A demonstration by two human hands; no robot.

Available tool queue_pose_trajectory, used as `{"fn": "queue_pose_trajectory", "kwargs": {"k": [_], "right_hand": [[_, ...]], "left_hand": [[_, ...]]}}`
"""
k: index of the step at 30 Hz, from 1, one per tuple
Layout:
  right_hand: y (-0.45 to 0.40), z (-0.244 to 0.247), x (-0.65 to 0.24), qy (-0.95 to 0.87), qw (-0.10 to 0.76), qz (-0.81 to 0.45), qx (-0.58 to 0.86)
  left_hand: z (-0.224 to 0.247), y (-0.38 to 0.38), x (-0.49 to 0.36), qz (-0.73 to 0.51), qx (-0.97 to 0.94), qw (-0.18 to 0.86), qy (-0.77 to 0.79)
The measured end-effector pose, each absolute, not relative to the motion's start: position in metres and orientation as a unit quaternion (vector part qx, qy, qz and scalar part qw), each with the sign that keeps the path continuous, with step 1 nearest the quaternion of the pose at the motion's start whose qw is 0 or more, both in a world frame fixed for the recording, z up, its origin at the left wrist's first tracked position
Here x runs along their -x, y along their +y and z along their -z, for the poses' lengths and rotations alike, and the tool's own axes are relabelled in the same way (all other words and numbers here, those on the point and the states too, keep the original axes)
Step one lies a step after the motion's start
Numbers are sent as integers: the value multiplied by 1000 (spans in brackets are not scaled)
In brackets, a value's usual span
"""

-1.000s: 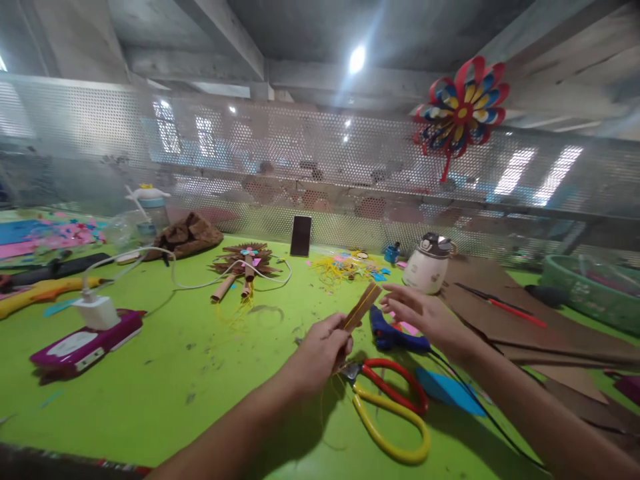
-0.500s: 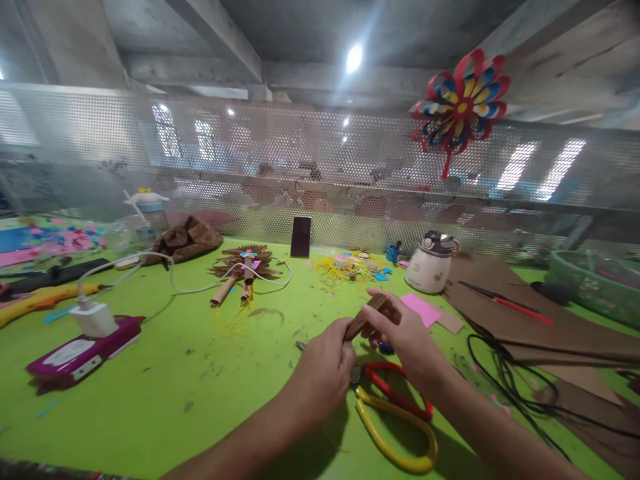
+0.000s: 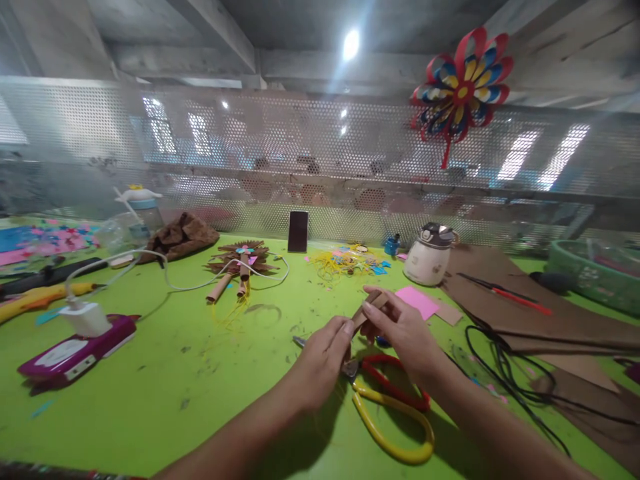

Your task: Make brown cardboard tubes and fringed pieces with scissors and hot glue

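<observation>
Left hand closed, thumb laid along the top, with the near lower end of a short brown strip in its grip; right hand partly curled, thumb and fingers pinching the strip's upper end; strip held slantwise between the two, above the green tabletop, its far end tipped up and away to the right; scissors lie below and between the forearms, one handle red, one yellow, the blade tip showing just left of the left hand; a sliver of some dark-blue object shows under the right hand, too hidden to identify; right of that hand, a pink paper square overlaps a small tan piece; farther right, a black cord lies in loose loops beside large brown sheets, a red-and-black pen-like tool resting on them; white jug with dark lid near the sheets' left edge; beyond the hands, a heap of yellow threads mixed with coloured scraps, and a dark phone propped upright; left of these, a fringed brown paper construction with tube-like parts, white cable crossing it; nearer left, a purple power strip, white adapter plugged in.
</observation>
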State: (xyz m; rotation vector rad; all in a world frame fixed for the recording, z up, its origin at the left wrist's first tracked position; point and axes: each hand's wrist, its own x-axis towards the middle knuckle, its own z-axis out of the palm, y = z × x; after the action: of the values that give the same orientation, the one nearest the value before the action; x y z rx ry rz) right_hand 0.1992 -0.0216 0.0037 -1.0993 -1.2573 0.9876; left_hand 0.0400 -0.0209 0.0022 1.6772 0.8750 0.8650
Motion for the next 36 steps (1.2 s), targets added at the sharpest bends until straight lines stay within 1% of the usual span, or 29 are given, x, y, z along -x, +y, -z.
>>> {"fn": "queue_pose_trajectory", "kwargs": {"k": [2,6,8,14,20,27,32,36], "right_hand": [[-22,-3,-199,-537,565,-412,472],[-22,-4,-199,-544,567,-398,473],[-21,-4,-200,-551,565,-394,471],[-20,-2,-199,-564,568,-378,465],[-21,3,-194,-566,573,-350,478],[-20,6,-191,-576,570,-317,493],[-21,9,-189,-592,562,-288,501],[-21,11,-189,-596,562,-294,493]], "left_hand": [[0,-20,-42,-356,-675,537,360],[1,-20,-44,-342,-606,633,338],[0,-20,-45,-345,-581,660,329],[0,-19,-48,-322,-621,625,346],[-2,-19,-51,-309,-623,616,371],[6,-14,-52,-316,-583,656,362],[11,-12,-51,-327,-585,648,362],[10,-14,-52,-325,-585,650,361]]}}
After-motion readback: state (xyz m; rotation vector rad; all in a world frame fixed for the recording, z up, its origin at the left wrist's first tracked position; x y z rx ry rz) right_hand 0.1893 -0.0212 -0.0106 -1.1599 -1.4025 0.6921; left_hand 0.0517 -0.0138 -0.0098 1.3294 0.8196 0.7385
